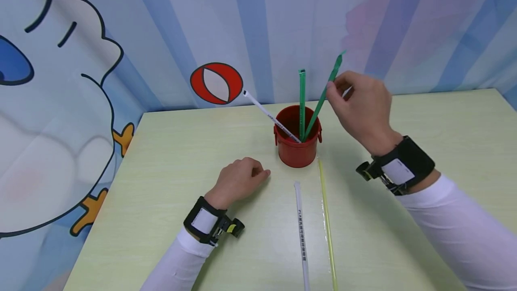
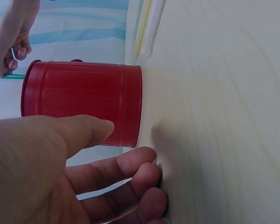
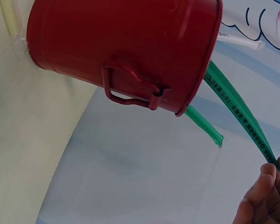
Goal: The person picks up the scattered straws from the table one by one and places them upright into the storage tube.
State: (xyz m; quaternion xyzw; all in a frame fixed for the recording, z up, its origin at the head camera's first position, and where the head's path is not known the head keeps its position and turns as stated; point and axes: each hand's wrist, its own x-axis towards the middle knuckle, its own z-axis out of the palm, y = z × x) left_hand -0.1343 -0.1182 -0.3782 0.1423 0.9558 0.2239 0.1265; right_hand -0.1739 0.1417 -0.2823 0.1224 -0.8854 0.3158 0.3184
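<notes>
A red bucket (image 1: 297,152) with small side handles stands on the table. My right hand (image 1: 361,107) pinches a green wrapped straw (image 1: 332,75) near its upper end; the straw's lower part leans inside the bucket. Printed lettering runs along this green straw (image 3: 240,114) in the right wrist view. A second green straw (image 1: 302,98) stands nearly upright in the bucket, and a white wrapped straw (image 1: 268,113) tilts out to the left. My left hand (image 1: 239,181) rests on the table left of the bucket, fingers loosely bent, holding nothing.
In front of the bucket, a white wrapped straw (image 1: 300,228) and a yellow straw (image 1: 327,223) in clear wrap lie lengthwise on the pale wooden table (image 1: 161,201). Behind the table hangs a blue striped backdrop (image 1: 282,26) with cartoon figures.
</notes>
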